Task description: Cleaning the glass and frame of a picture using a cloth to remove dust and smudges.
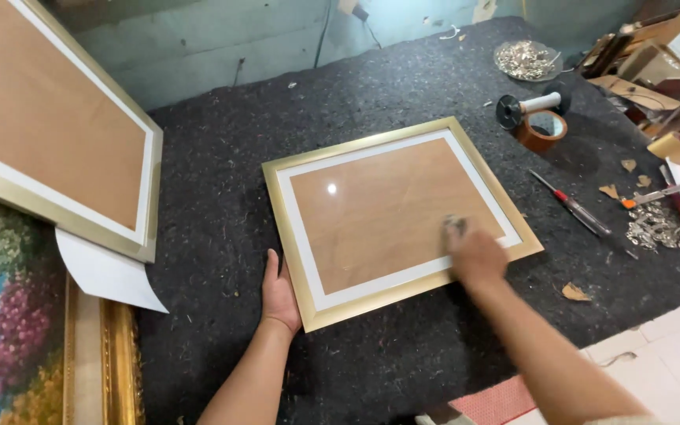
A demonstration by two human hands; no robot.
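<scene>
A gold picture frame (356,149) with a white mat and a glossy brown panel lies flat on the dark felt table (222,197). My left hand (279,293) rests flat against the frame's left edge near its front corner. My right hand (474,252) is blurred over the frame's front right part, its fingers closed on a small grey wad (455,224) that touches the brown panel.
A larger gold frame (57,142) lies at the left over a white sheet (108,275) and a flower painting (9,330). At the right are a brown tape roll (542,130), a spool (530,105), a screwdriver (572,206), a dish of metal bits (525,59) and cardboard boxes (663,71).
</scene>
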